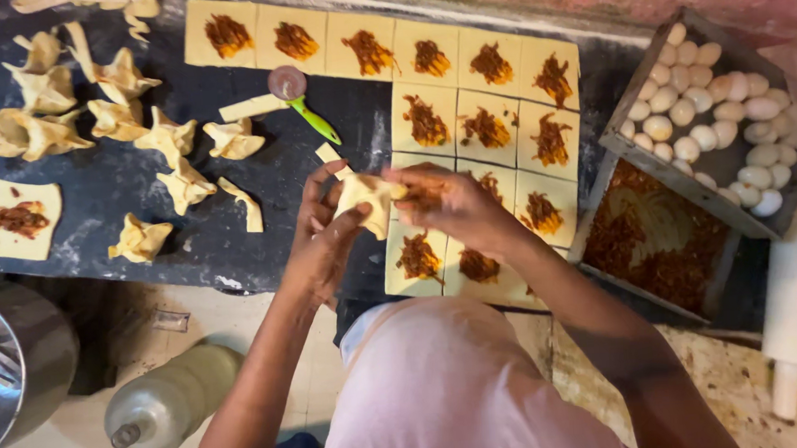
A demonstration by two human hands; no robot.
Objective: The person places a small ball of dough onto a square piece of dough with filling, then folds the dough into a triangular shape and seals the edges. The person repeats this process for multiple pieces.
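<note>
Both my hands meet over the dark work slab. My left hand and my right hand pinch a pale dough parcel between their fingers, folding its corners together. Under and beyond my right hand lie several flat dough squares, each topped with brown filling. Several folded parcels lie at the left of the slab. One filled, unfolded square sits at the far left.
A round cutter wheel with a green handle lies near a dough strip. At right are a tray of peeled eggs, a tray of brown filling and a white rolling pin. A plastic bottle and a metal pot stand below.
</note>
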